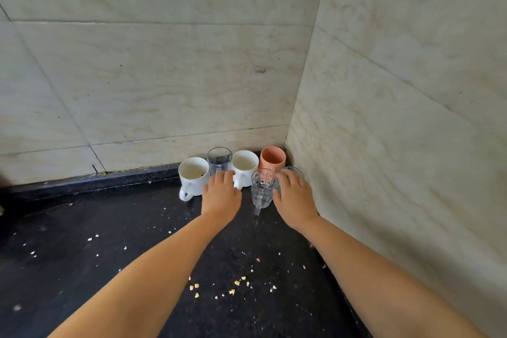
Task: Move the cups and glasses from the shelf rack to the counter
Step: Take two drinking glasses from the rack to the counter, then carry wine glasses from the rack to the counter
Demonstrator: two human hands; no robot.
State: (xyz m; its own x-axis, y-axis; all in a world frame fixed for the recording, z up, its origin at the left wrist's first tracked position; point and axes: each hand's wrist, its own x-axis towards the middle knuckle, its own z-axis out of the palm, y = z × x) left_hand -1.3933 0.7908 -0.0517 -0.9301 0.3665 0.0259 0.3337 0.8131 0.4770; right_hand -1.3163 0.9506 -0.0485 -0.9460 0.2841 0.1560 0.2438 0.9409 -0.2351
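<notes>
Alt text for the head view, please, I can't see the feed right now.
Two bare hands, left hand and right hand, reach among cups grouped in a black counter corner: two white mugs, a plain glass, an orange cup and a patterned glass mug. Crumbs dot the counter.

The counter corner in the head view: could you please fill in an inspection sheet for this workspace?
Surface: dark counter, strewn with pale crumbs.
Job's things: two white mugs, a clear tumbler, an orange cup, a patterned glass mug and another glass, mostly hidden, all upright in the corner.
Clutter: the crumbs only.
Hands: left hand reaches the tumbler's base, grip unclear; right hand lies over the hidden glass, fingers relaxed.
Cables: nothing seen.
Surroundings: marble-tiled walls meeting at a corner; shelf rack not in view.
</notes>
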